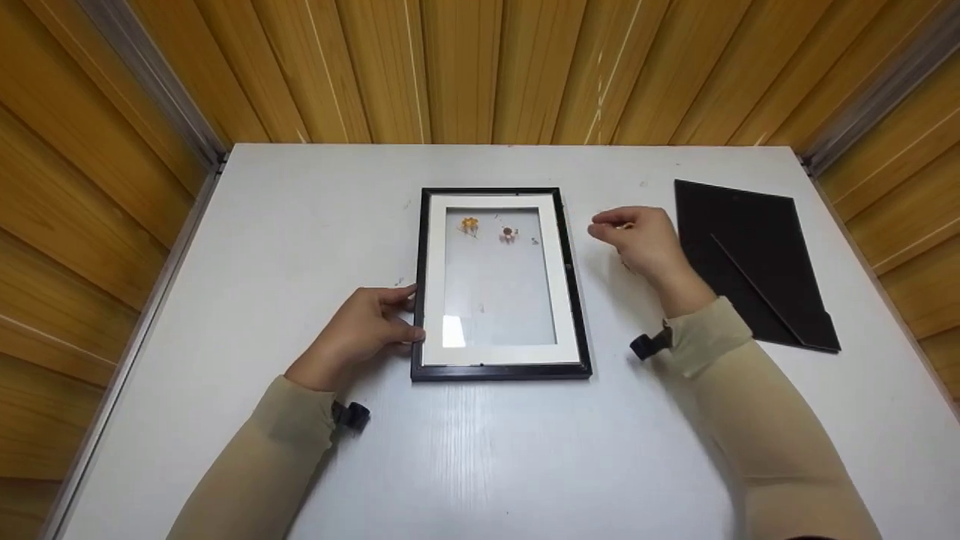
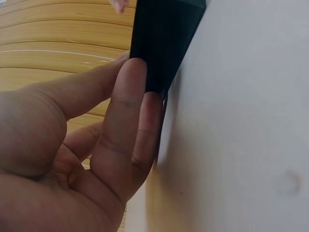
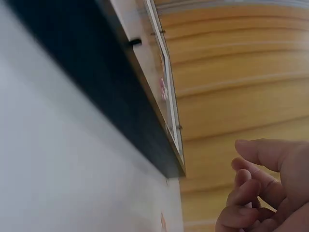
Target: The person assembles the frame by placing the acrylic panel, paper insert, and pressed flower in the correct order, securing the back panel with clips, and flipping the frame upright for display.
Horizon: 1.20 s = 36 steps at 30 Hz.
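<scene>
A black picture frame (image 1: 493,371) with a white mat (image 1: 435,285) lies on the white table. Inside its window, near the top, are a small yellow dried flower (image 1: 469,223) and a pinkish dried flower (image 1: 508,234); a tiny bit lies right of them. My left hand (image 1: 367,322) grips the frame's left edge, its fingers against the black side (image 2: 166,43). Off the frame's upper right, my right hand (image 1: 641,236) hovers with curled fingers. Small pale bits show between those fingers (image 3: 244,191); what they are is too small to tell.
A black backing board (image 1: 750,225) with a stand leg lies to the right, partly behind the right forearm. Small specks are scattered on the white table (image 1: 315,225) around the frame. Wood-patterned walls (image 1: 457,75) enclose the back and sides.
</scene>
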Each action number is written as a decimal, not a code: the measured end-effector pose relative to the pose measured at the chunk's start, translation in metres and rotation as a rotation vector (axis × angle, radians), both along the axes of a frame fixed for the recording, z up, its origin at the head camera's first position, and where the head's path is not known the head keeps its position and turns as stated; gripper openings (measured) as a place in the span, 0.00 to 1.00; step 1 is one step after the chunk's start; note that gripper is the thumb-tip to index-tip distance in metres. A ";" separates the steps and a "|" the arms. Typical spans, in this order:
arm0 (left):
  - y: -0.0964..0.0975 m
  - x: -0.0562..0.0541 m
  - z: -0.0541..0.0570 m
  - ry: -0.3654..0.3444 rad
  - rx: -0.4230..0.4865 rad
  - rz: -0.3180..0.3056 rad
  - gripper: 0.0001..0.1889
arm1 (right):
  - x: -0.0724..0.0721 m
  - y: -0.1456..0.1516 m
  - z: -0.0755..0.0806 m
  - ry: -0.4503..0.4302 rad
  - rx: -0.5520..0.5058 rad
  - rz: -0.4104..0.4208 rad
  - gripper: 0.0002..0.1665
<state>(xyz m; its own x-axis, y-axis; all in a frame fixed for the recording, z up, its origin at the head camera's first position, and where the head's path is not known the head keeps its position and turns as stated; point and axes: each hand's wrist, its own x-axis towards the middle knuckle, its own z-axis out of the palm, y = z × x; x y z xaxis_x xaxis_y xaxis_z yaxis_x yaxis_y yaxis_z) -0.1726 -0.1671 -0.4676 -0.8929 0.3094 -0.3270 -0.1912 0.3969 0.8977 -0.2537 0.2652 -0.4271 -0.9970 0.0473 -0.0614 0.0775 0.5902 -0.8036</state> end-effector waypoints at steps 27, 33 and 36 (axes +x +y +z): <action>0.001 0.000 -0.002 -0.034 -0.024 0.022 0.46 | 0.033 0.064 -0.032 -0.083 0.252 -0.004 0.19; -0.001 0.000 0.000 -0.018 -0.029 0.006 0.45 | 0.035 0.062 -0.037 -0.075 0.320 0.021 0.18; -0.001 0.000 0.001 -0.007 -0.042 0.001 0.45 | 0.035 0.060 -0.038 -0.070 0.330 0.021 0.16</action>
